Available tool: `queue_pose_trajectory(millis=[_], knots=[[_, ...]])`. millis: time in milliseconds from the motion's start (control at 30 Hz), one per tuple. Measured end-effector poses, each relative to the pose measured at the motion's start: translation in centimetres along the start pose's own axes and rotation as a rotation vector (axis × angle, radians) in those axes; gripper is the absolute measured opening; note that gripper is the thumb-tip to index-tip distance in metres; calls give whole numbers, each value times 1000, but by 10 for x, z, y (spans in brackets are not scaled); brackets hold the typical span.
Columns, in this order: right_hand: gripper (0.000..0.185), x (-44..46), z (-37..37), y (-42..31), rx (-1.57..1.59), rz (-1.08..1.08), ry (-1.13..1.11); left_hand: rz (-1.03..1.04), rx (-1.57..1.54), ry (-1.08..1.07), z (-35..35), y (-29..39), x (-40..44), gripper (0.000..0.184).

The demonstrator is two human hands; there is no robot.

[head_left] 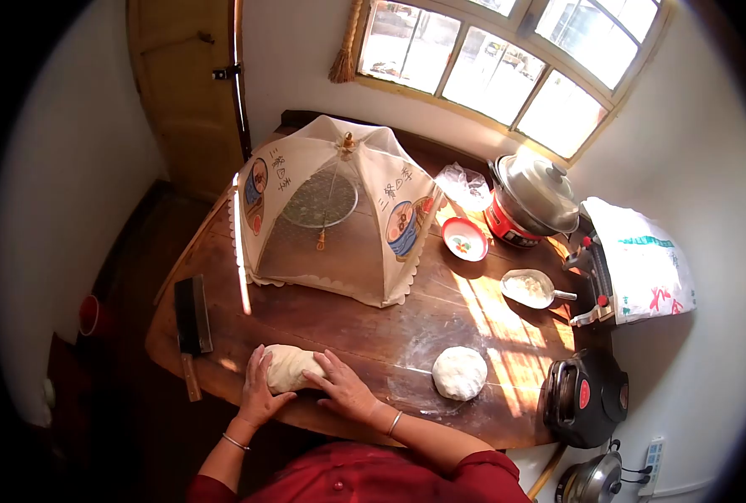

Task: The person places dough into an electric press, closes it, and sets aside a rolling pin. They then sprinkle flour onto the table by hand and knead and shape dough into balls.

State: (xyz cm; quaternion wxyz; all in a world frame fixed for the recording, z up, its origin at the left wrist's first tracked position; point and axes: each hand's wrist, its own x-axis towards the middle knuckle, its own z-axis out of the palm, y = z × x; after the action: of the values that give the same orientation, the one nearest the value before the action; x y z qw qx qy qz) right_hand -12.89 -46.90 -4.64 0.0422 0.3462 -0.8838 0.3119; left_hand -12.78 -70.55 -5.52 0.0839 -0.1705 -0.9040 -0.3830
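An elongated lump of dough (289, 367) lies near the front edge of the wooden table. My left hand (259, 391) cups its left end, with the fingers along the side. Against the right end presses my right hand (341, 387), its fingers curved over the dough. The dough's underside is hidden. Farther right, a second, rounder ball of dough (459, 374) rests on a floury patch, apart from both hands. A cleaver (192, 315) with a wooden handle lies left of my left hand.
A mesh food cover (306, 251) stands at the table's back. Along the right are a red-rimmed bowl (465, 240), a scoop of flour (527, 288), a lidded pot (540, 193), a cloth-covered appliance (641, 260) and a black appliance (587, 398).
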Motion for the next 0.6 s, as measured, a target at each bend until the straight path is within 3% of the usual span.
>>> queue_pose_trajectory(millis=[67,200,233,333,433,500,567,600], knots=[[81,5,2,5,-30,-17,8,21,33,-19,2,-4,5,91],[73,24,7,23,-7,26,39,-33,-21,49,16,-19,17,83],[66,28,2,21,26,126,2,-84,-41,71,15,-22,20,79],[52,46,-7,28,542,517,85,-269,-287,89,10,-13,47,56],[55,32,-7,49,983,856,111,-328,-445,12,7,0,58,50],[54,11,-28,43,1230,954,78,-348,-562,-53,16,12,57,49],[57,-6,-44,33,1189,1052,100,-378,-560,-109,28,22,50,47],[59,-13,-48,32,1147,1139,125,-271,-427,-93,36,22,45,47]])
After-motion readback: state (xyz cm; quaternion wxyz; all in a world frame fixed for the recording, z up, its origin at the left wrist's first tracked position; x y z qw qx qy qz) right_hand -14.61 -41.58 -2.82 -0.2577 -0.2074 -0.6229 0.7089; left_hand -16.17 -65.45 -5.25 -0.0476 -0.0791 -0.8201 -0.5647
